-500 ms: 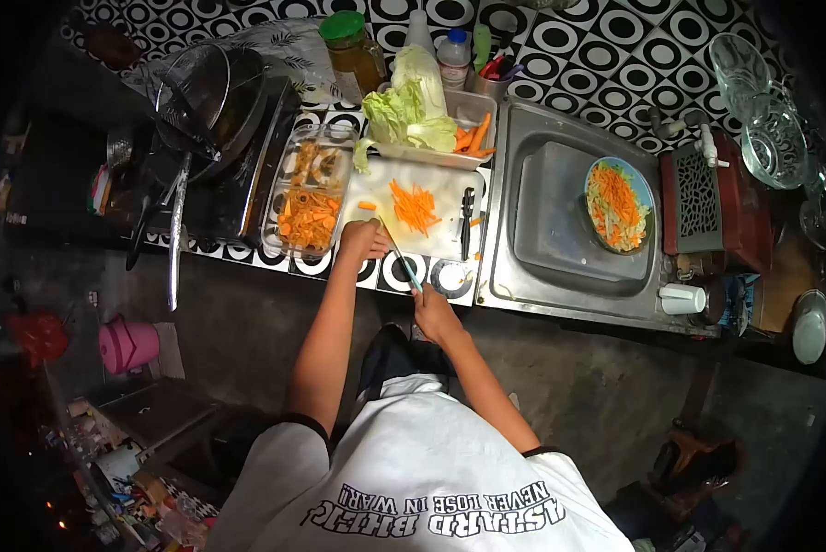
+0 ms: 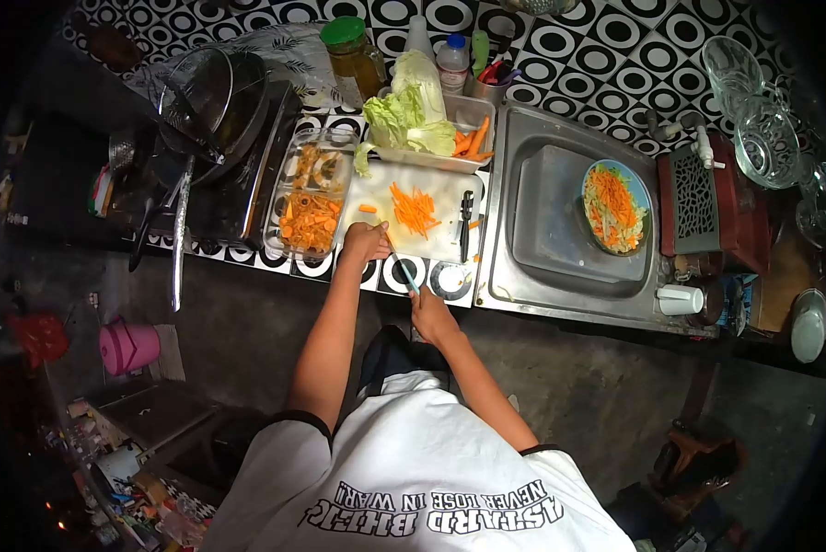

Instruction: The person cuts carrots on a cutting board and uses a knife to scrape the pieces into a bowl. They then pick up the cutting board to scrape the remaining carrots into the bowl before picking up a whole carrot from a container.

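My right hand (image 2: 427, 311) is closed round the light blue handle of a knife (image 2: 404, 269), whose blade points up and left over the cutting board (image 2: 445, 177). At the board's lower left, my left hand (image 2: 366, 243) is closed with its fingertips by the blade; orange shows beside them, but what they hold is too small to make out. Carrot strips (image 2: 415, 211) lie in a pile at the board's middle, and a short carrot piece (image 2: 367, 209) is just above my left hand. A black peeler (image 2: 466, 224) rests at the board's right side.
Left of the board stands a clear divided container (image 2: 349, 186) with carrot peelings. Behind it, a tub (image 2: 480, 109) holds leafy cabbage and carrots. In the sink (image 2: 502, 262) at right is a bowl (image 2: 649, 191) of shredded vegetables. Pans (image 2: 261, 124) sit on the stove at left.
My left hand has shifted slightly, and the knife blade sits a little lower at its fingertips. My right hand stays on the handle, almost in place.
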A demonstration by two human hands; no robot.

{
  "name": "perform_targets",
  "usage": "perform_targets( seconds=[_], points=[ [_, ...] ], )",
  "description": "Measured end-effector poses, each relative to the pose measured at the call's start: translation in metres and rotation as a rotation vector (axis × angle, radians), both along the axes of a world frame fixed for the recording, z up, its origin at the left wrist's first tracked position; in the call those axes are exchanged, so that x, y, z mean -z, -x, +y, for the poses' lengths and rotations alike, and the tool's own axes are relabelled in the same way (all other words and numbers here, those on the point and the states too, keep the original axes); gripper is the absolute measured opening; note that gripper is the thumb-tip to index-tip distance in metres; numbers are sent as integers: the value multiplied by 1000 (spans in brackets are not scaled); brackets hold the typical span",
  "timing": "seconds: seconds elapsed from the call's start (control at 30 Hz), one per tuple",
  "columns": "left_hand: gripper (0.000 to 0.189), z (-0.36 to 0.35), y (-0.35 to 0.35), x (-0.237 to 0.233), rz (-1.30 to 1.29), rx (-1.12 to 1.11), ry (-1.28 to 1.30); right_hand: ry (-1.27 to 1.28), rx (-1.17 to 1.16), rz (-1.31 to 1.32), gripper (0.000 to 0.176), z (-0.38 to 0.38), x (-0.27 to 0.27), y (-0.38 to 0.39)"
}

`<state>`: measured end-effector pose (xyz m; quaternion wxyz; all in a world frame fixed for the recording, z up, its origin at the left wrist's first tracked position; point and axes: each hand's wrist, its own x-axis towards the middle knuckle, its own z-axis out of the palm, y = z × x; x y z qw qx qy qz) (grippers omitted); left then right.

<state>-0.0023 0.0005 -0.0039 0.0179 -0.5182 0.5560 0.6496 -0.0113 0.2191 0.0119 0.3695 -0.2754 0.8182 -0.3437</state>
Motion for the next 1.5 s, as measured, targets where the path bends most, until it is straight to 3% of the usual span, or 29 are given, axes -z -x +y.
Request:
perform_targets(
  seconds=[0.17,0.6,0.83,0.97,1.03,1.27,1.4,1.5],
  points=[
    [27,14,3,-8,73,-78,56,58,10,65,35,5,11,-1],
    [29,20,-3,-5,92,-31,87,27,13,52,36,3,14,-6],
    [25,18,-12,11,186,4,133,-48,122,121,38,18,7,9],
    [13,23,-25,20,292,86,246,-61,140,114,39,21,-6,15],
    [16,26,-32,14,271,306,830,1,155,134,38,23,-3,12],
    [19,13,-44,8,359,367,1002,-11,107,126,36,26,-1,-6],
    [18,7,-54,3,394,324,836,-105,45,159,36,21,-1,-5],
    [19,12,-60,-16,418,372,831,-112,156,160,38,13,-18,4]
  ],
)
